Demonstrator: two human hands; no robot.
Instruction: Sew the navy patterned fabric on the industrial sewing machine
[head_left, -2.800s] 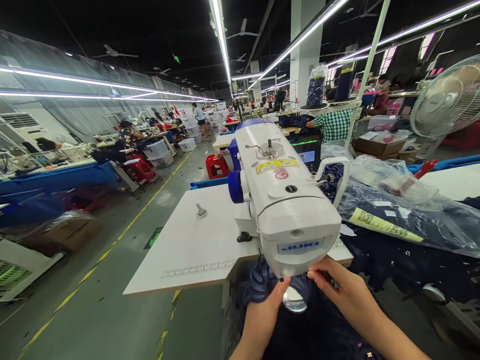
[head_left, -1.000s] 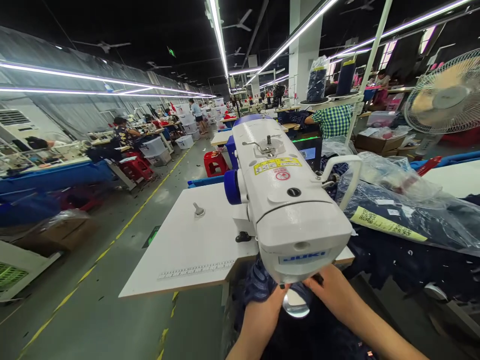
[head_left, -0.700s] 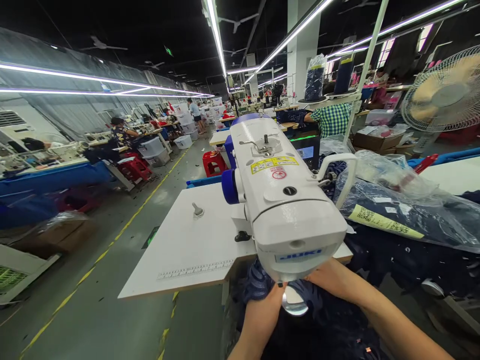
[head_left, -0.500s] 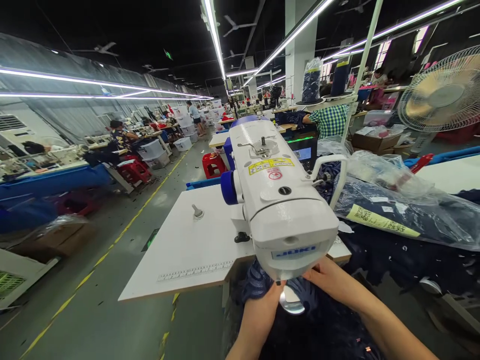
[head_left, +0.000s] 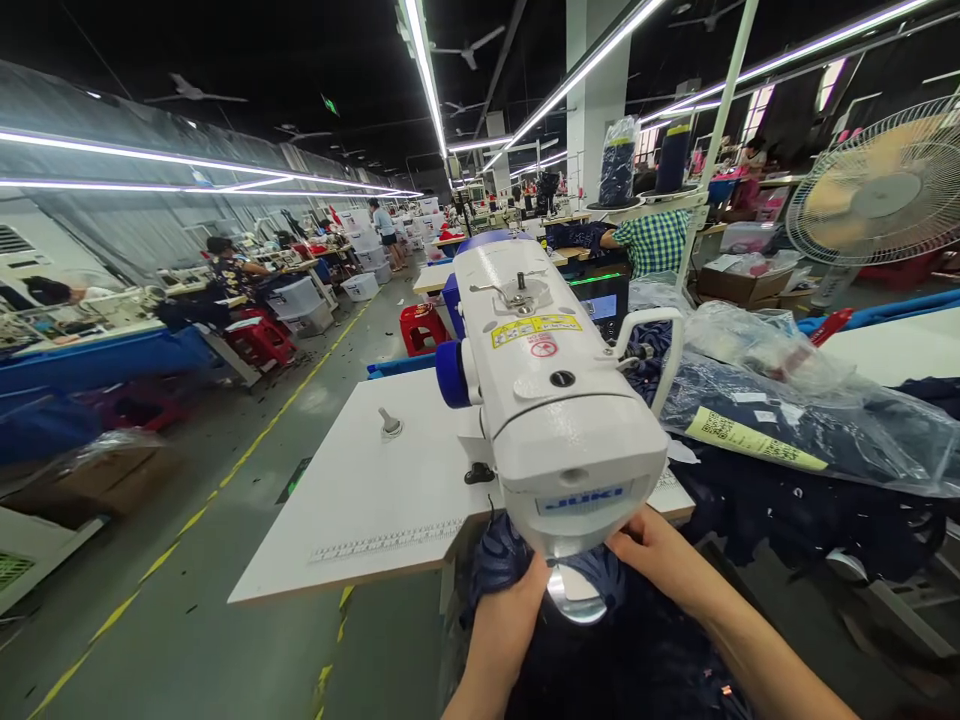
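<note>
the person's two bare hands, set close together but apart. left hand (head_left: 504,612): thumb pointing up and inward, remaining fingers hidden from view; left forearm (head_left: 477,690) rising steeply. right hand (head_left: 664,556): thumb directed toward the left hand, fingers bent, fingertips partly concealed; right forearm (head_left: 765,652) slanting up and inward, longer in view, wrist nearly straight.

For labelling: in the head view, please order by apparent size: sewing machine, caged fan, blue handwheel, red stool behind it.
1. Sewing machine
2. Caged fan
3. Blue handwheel, red stool: too alike to rank
</note>
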